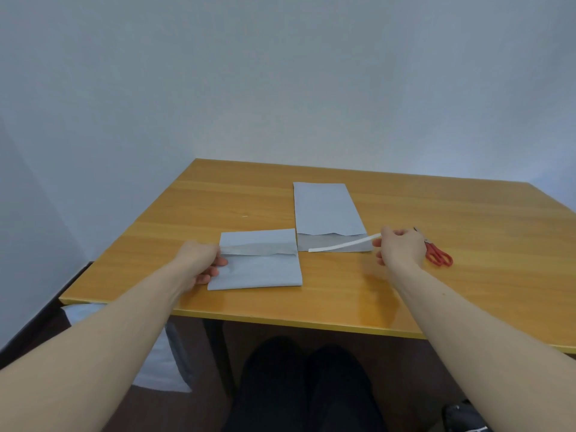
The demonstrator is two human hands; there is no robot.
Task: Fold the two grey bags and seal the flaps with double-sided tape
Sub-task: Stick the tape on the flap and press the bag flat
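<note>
Two grey bags lie on the wooden table point(467, 244). The near bag point(261, 269) is folded over, its flap lying across the upper part. My left hand point(202, 260) rests on that bag's left edge, fingers curled over it. The far bag point(324, 210) lies flat and long, its open end toward me. My right hand point(396, 244) pinches one end of a white tape strip point(343, 245), which stretches leftward just over the far bag's near end.
Red-handled scissors point(438, 254) lie just right of my right hand. The table's front edge runs close to my arms. White plastic bags point(162, 363) sit on the floor under the table's left side. My legs are below.
</note>
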